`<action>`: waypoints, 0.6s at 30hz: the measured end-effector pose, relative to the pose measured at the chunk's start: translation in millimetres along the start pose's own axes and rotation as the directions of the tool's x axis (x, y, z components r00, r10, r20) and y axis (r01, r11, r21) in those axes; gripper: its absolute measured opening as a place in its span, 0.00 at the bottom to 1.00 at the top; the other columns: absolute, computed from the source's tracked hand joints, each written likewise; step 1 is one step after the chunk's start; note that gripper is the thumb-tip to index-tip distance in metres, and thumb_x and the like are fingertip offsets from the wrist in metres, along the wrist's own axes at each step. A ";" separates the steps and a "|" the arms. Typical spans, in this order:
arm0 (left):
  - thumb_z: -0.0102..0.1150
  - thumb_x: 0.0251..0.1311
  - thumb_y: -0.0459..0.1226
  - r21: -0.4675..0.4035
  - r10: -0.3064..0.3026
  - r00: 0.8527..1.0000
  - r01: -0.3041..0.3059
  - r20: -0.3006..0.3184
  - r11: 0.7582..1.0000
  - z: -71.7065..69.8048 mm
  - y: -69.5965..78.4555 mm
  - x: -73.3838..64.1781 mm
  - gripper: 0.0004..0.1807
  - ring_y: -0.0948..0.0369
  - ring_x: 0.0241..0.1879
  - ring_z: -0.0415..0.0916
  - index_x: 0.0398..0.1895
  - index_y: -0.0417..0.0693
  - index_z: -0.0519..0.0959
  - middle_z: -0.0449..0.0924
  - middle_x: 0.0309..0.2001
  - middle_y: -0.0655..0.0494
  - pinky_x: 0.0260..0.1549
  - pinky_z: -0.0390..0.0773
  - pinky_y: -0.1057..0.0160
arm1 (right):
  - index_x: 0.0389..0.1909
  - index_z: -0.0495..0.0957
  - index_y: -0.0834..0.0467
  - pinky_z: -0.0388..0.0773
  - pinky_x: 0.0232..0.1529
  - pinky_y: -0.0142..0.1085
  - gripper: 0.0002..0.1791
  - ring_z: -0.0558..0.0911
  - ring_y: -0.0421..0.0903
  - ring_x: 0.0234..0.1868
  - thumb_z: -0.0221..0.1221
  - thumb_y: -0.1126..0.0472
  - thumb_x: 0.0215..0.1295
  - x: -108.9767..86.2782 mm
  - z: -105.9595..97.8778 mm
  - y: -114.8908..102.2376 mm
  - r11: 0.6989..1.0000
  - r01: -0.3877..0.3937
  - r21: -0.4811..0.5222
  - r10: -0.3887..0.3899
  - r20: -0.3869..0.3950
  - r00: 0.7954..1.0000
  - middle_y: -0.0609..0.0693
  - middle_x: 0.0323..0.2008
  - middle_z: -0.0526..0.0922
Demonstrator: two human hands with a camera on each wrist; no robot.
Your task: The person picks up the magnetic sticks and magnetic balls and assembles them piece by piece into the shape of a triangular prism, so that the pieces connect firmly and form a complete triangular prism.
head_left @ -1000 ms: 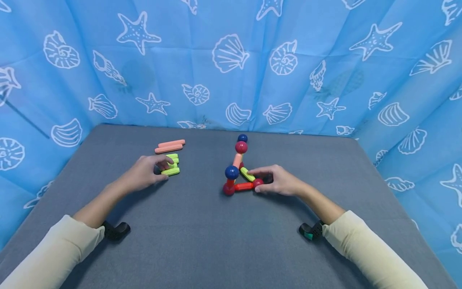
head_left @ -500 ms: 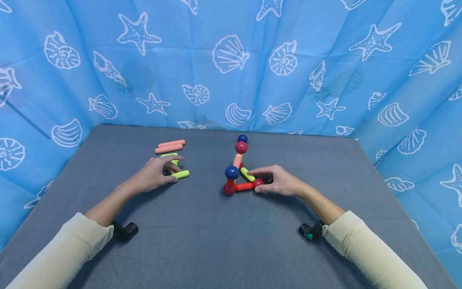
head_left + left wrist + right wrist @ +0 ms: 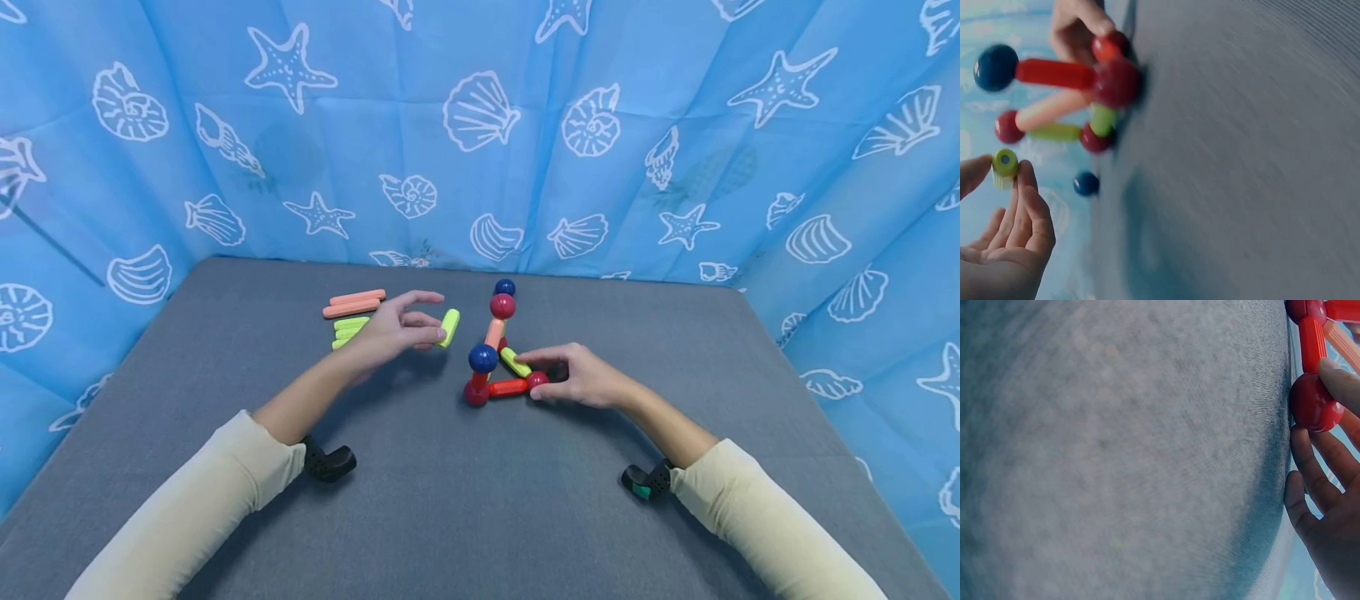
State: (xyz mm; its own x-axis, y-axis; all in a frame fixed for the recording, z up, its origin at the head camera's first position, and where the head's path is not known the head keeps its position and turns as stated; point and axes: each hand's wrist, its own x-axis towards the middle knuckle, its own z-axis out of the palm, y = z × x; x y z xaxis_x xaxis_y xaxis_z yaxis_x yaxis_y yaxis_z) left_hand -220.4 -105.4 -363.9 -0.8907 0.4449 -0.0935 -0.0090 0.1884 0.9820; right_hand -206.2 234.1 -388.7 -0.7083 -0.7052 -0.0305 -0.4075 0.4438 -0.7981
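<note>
My left hand (image 3: 386, 335) pinches a yellow-green magnetic rod (image 3: 448, 327) between thumb and fingertips, raised above the table. In the left wrist view one round end of that rod (image 3: 1005, 160) faces the camera. To its right stands a built frame of magnetic rods and balls: a red rod (image 3: 508, 387) along the table, a peach rod (image 3: 494, 333), a blue ball (image 3: 483, 358) on top and a crimson ball (image 3: 502, 306) behind. My right hand (image 3: 588, 377) holds the red ball (image 3: 1311, 403) at the frame's right corner, its index fingertip at another yellow-green rod (image 3: 515, 362).
Two peach rods (image 3: 352, 308) lie at the back left, with several yellow-green rods (image 3: 348, 329) beside them, partly behind the left hand. A separate-looking blue ball (image 3: 505, 287) is behind the frame. A blue shell-print curtain (image 3: 480, 192) borders the grey table (image 3: 480, 500).
The left hand has picked a yellow-green rod from the group, lifted it and carried it right towards the frame, turning it more upright. The right hand has stayed in place on the ball.
</note>
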 end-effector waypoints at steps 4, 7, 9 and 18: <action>0.63 0.66 0.39 -0.071 -0.005 0.999 0.007 0.035 0.997 14.9 11.0 8.6 0.31 0.50 0.51 0.81 0.70 0.51 0.64 0.82 0.53 0.44 0.57 0.75 0.46 | 0.66 0.72 0.62 0.75 0.55 0.50 0.30 0.77 0.52 0.53 0.66 0.62 0.64 0.9 0.1 0.0 1.000 -0.005 -0.003 0.005 0.001 1.000 0.58 0.61 0.78; 0.62 0.67 0.38 -0.094 0.004 0.998 0.002 0.065 0.996 23.1 14.9 14.0 0.31 0.50 0.52 0.81 0.71 0.51 0.63 0.82 0.53 0.44 0.58 0.75 0.47 | 0.66 0.72 0.62 0.75 0.55 0.50 0.30 0.77 0.52 0.52 0.66 0.62 0.64 1.1 0.2 -0.3 1.000 -0.004 -0.002 0.004 0.001 1.000 0.58 0.61 0.78; 0.62 0.67 0.38 -0.107 0.003 0.997 0.005 0.079 0.994 27.5 16.6 16.9 0.31 0.51 0.52 0.81 0.71 0.51 0.63 0.82 0.53 0.44 0.58 0.75 0.47 | 0.66 0.72 0.62 0.75 0.55 0.51 0.30 0.77 0.52 0.52 0.66 0.62 0.64 1.1 0.2 -0.5 1.000 0.000 -0.003 0.000 0.000 1.000 0.58 0.60 0.78; 0.62 0.67 0.40 -0.136 -0.042 0.993 0.057 0.113 0.989 41.2 21.0 23.7 0.32 0.52 0.52 0.81 0.72 0.50 0.62 0.82 0.54 0.45 0.56 0.77 0.51 | 0.66 0.73 0.61 0.76 0.54 0.46 0.29 0.78 0.50 0.51 0.66 0.61 0.63 1.4 0.0 0.3 1.000 0.001 -0.014 -0.001 -0.007 1.000 0.56 0.61 0.78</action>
State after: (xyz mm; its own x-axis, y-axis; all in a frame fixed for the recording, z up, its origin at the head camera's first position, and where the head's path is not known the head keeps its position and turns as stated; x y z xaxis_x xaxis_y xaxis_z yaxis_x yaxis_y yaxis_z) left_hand -223.0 -54.8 -352.3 -0.8326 0.5326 -0.1522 -0.1215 0.0926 0.9883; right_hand -207.3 233.3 -389.0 -0.7123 -0.7014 -0.0254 -0.4158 0.4509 -0.7898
